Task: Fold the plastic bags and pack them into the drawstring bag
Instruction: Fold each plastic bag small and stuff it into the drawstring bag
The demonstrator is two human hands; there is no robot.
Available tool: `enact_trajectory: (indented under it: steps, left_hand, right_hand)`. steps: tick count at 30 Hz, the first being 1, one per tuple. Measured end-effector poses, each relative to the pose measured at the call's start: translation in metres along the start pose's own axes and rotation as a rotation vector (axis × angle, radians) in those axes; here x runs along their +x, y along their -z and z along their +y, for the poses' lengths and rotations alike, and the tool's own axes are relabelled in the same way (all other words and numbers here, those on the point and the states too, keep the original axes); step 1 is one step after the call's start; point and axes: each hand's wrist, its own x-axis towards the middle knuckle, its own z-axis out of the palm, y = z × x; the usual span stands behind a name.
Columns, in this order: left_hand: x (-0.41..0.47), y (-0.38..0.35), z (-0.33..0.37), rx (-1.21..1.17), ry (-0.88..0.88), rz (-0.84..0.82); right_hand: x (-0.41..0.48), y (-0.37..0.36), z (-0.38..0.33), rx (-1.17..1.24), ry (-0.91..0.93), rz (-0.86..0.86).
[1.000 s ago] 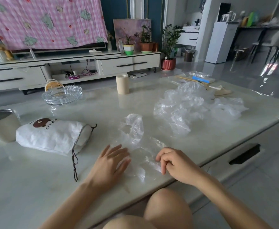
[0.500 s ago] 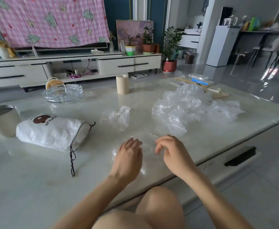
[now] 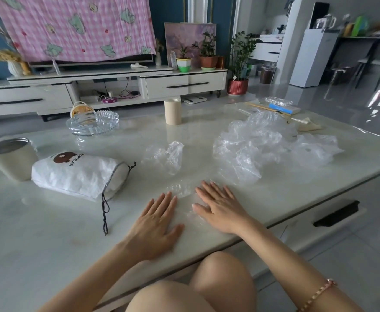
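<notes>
A clear plastic bag [image 3: 183,190] lies flat near the table's front edge. My left hand [image 3: 156,224] and my right hand [image 3: 220,208] press on it side by side, palms down and fingers straight. Its far end [image 3: 168,156] stands up crumpled beyond my fingers. A heap of clear plastic bags [image 3: 268,143] sits to the right. The white drawstring bag [image 3: 78,174], printed with a brown bear, lies on its side at the left, mouth toward me, its dark cord [image 3: 104,212] trailing on the table.
On the white marble table [image 3: 49,233]: a cream metal cup [image 3: 11,157] at far left, a glass ashtray [image 3: 93,123], a beige cylinder [image 3: 172,111], and sticks with a blue box [image 3: 281,109] at back right. My knees sit below the front edge.
Both hands went from curled and pinching the plastic to lying flat on it. The bag's far end moved away from me and folded up.
</notes>
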Motion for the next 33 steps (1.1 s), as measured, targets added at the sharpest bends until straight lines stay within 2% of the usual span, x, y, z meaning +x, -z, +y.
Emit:
enact_trajectory:
  steps: [2,4,6,9,14,18,20,23,25,27,31,33]
  left_hand:
    - [0.0,-0.002,-0.003,-0.121,-0.026,0.106]
    - [-0.004,0.001,-0.003,-0.27,-0.115,0.307]
    - [-0.01,0.0,-0.004,-0.323,-0.228,0.453]
    - [-0.016,-0.003,0.003,-0.238,-0.287,0.378]
    - [-0.005,-0.003,0.012,-0.252,-0.192,0.454]
    - [-0.007,0.005,0.011,-0.559,0.027,0.523]
    - [-0.01,0.006,0.007,-0.646,0.045,0.533]
    - [-0.015,0.005,0.005,-0.645,0.024,0.483]
    - [-0.012,0.002,0.004,-0.582,0.045,0.473]
    - [-0.007,0.002,0.004,-0.533,0.13,0.508]
    - [0.014,0.009,0.005,-0.581,0.386,0.509]
    - [0.025,0.012,0.006,-0.443,0.48,0.459]
  right_hand:
    - [-0.007,0.007,0.003,0.216,0.022,0.099]
    - [-0.022,0.015,0.007,0.41,0.063,0.201]
    - [-0.038,0.021,0.009,0.426,0.131,0.145]
    - [-0.051,0.015,0.011,0.362,0.189,0.064]
    - [-0.046,0.01,0.012,0.327,0.169,0.187]
    - [-0.035,0.001,0.01,0.295,0.226,0.344]
    - [-0.032,0.001,0.008,0.421,0.18,0.299]
    - [-0.03,0.01,0.006,0.62,0.093,0.202]
    - [-0.026,0.014,0.005,0.672,0.041,0.153]
    - [-0.016,0.015,0.004,0.634,-0.025,0.189]
    - [0.008,0.018,0.0,0.464,-0.218,0.308]
    - [0.015,0.017,-0.003,0.35,-0.288,0.306]
